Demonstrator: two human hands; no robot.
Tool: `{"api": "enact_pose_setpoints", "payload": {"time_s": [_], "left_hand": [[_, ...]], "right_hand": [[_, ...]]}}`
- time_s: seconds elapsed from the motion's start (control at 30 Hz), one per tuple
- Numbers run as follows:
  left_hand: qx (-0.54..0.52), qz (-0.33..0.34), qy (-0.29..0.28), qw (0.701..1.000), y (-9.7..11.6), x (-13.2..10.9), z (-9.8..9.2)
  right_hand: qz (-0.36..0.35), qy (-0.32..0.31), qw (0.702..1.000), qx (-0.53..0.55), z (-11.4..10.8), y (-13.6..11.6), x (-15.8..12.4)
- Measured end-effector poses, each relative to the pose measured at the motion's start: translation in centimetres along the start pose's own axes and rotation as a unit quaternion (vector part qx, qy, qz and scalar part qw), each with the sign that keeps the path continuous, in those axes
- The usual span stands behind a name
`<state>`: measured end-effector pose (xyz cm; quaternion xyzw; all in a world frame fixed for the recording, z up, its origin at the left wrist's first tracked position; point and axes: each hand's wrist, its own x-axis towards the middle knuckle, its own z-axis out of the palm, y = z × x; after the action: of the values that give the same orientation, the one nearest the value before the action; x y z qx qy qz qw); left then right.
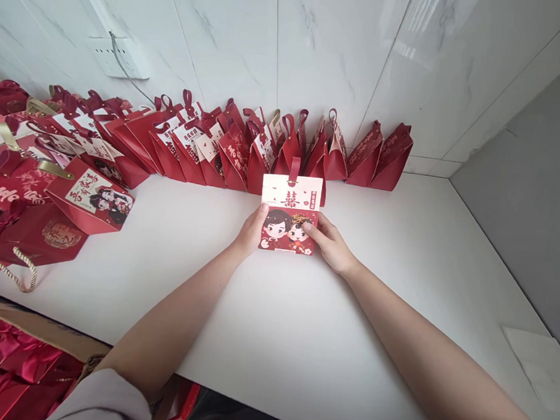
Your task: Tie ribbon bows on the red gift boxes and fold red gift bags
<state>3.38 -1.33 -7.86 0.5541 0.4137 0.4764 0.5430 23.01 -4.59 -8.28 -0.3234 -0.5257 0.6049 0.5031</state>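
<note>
A small red and white gift box (290,204) with a cartoon couple printed on its front stands on the white table (268,328). My left hand (251,231) grips its left lower edge. My right hand (329,242) holds its right lower corner, fingers pressed against the front. A red ribbon loop sticks up from the box's top. Both arms reach forward over the table.
A row of several red gift bags (247,144) lines the marble wall. More red bags (40,180) lie piled at the left. A cardboard carton (3,355) with red ribbons sits at the lower left. A wall socket (119,57) with a cable is upper left.
</note>
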Motion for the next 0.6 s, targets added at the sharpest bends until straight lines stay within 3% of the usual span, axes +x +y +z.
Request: {"api": "enact_pose_setpoints", "payload": {"time_s": [0.6], "left_hand": [[0.014,0.001,0.0,1.0,0.01,-0.19,0.04]], "right_hand": [[-0.016,-0.009,1.0,-0.006,-0.11,0.14,-0.15]]}}
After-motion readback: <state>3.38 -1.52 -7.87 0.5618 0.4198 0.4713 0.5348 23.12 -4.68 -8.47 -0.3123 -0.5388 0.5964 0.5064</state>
